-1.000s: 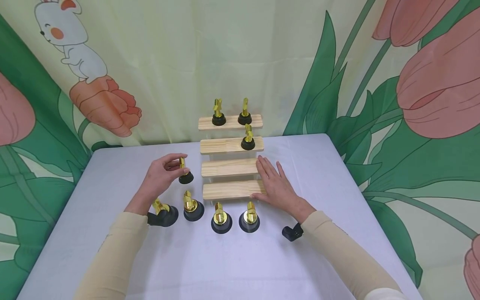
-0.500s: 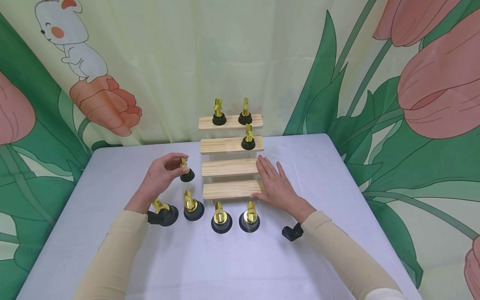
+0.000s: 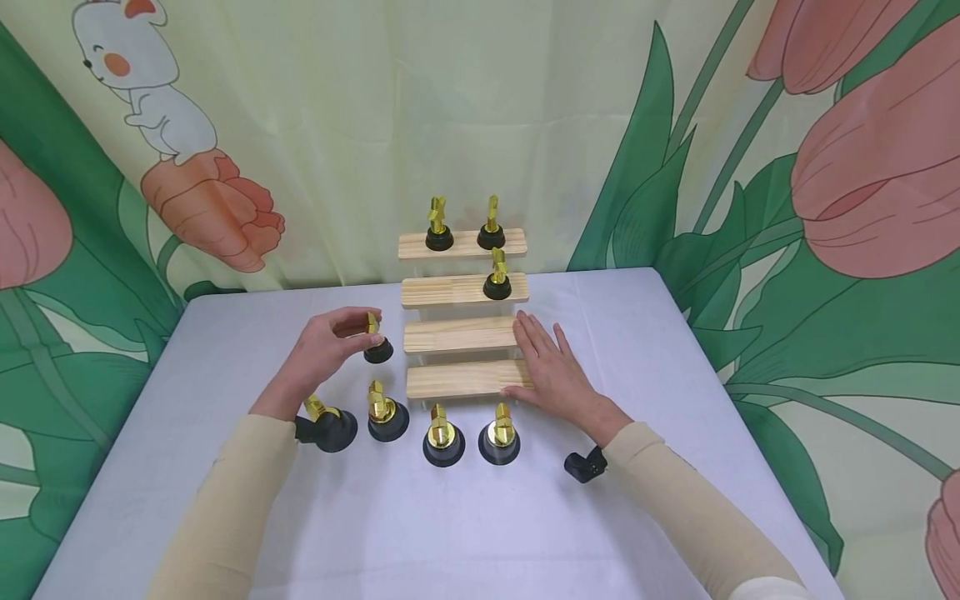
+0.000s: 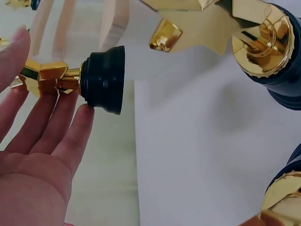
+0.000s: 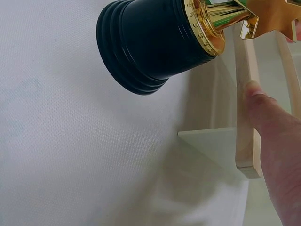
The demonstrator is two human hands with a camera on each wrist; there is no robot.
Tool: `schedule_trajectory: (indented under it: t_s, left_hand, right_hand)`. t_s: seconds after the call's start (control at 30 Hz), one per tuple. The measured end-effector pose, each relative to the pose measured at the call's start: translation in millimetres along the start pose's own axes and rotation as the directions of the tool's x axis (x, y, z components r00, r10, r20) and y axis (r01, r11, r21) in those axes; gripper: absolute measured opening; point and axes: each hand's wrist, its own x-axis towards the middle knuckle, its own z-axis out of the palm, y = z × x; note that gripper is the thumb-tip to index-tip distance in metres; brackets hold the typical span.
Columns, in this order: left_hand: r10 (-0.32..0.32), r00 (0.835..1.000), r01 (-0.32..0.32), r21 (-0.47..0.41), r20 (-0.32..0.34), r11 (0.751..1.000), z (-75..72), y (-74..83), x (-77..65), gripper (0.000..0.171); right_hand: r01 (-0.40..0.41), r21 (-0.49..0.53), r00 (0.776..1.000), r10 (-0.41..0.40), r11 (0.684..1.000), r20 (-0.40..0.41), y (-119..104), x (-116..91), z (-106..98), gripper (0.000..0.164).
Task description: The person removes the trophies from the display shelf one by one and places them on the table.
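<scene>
My left hand (image 3: 324,348) pinches a small star trophy (image 3: 379,352) by its gold top, just left of the wooden tiered rack (image 3: 450,336). In the left wrist view the trophy's black base (image 4: 104,81) points away from the fingers, with a fingertip at its edge. My right hand (image 3: 551,367) lies with straight fingers over the right ends of the two lowest shelves. The right wrist view shows its thumb (image 5: 265,110) against the edge of a shelf (image 5: 245,146). Two trophies stand on the top shelf (image 3: 463,243) and one trophy (image 3: 497,288) on the second shelf's right end.
Several larger gold star trophies with black bases stand on the white table, including one trophy (image 3: 387,421) in front of the left hand and two, a trophy (image 3: 443,450) and another trophy (image 3: 498,448), before the rack. A printed curtain (image 3: 337,150) hangs close behind.
The left hand has shifted slightly right and up in the head view, bringing the small trophy closer to the rack. The right hand stays in place on the shelves.
</scene>
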Motion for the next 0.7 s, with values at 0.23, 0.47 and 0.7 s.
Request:
schedule_trajectory:
  t_s: [0.23, 0.47, 0.7]
  left_hand:
    - [-0.047, 0.998, 0.045, 0.056, 0.03, 0.997, -2.1, -2.0, 5.4, 0.05]
    - [-0.087, 0.995, 0.082, 0.099, 0.05, 0.992, 2.5, -7.6, 10.4, 0.049]
    - [-0.122, 0.99, 0.109, 0.155, 0.073, 0.982, 8.5, -13.1, 14.2, 0.046]
  right_hand:
    - [0.006, -0.001, 1.0, -0.006, 1.0, -0.011, -0.3, -0.1, -0.5, 0.114]
    - [0.003, -0.001, 1.0, -0.003, 1.0, -0.007, 0.4, 0.1, -0.5, 0.114]
    - [-0.009, 0.007, 1.0, 0.009, 1.0, 0.015, -0.7, 0.5, -0.2, 0.114]
